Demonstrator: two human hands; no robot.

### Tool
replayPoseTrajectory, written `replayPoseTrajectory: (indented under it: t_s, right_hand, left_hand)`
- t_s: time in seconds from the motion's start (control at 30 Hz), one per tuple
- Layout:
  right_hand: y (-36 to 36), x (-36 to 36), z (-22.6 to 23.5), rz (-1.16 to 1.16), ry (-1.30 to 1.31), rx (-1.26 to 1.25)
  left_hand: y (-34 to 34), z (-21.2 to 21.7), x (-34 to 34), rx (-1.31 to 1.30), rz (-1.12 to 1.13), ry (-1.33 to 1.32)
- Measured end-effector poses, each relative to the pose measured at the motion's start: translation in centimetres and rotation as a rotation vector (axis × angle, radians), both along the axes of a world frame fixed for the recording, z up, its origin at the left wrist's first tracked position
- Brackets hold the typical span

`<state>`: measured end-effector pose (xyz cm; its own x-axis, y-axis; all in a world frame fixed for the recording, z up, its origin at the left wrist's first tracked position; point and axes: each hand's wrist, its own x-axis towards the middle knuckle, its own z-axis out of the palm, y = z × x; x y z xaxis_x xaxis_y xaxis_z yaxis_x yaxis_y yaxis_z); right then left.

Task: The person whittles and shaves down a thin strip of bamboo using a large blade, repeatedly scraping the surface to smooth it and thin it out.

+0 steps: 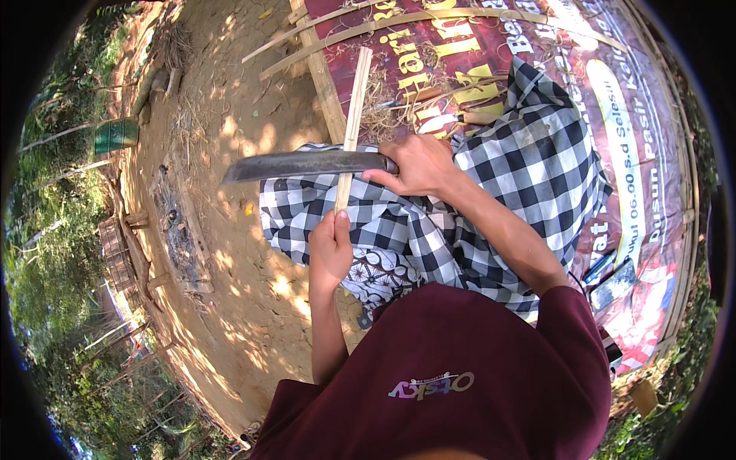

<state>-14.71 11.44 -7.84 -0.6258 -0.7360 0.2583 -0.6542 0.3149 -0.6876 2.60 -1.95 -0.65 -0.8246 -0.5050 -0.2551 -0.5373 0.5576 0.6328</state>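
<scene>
My left hand (331,247) is closed on the lower end of a pale, narrow bamboo strip (356,100), which points up and away from me. In my right hand (420,165) is the handle of a machete (295,165) with a long, dark, broad blade. The blade lies crosswise over the strip, a little above my left hand, its tip pointing left. My right thumb stretches along the blade near the strip. The handle is mostly hidden in my grip. Under both hands a black-and-white checked cloth (506,180) covers my lap.
A printed maroon banner (652,253) spreads to the right, with curly shavings (379,96) and a small knife (441,123) on it. Thin bent bamboo strips (429,15) lie at the far side. A phone (613,286) rests at right. Bare dirt ground (245,307) is at left.
</scene>
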Motion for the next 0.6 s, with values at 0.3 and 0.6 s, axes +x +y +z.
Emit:
replayPoseTrajectory:
  t_s: [0.3, 0.6]
  right_hand:
    - [0.1, -0.6, 0.6, -0.010, -0.043, 0.030]
    - [0.4, -1.8, -0.7, -0.133, -0.033, 0.062]
  left_hand:
    - [0.4, 0.8, 0.1, -0.095, -0.059, -0.005]
    - [0.6, 0.6, 0.3, -0.073, -0.029, -0.037]
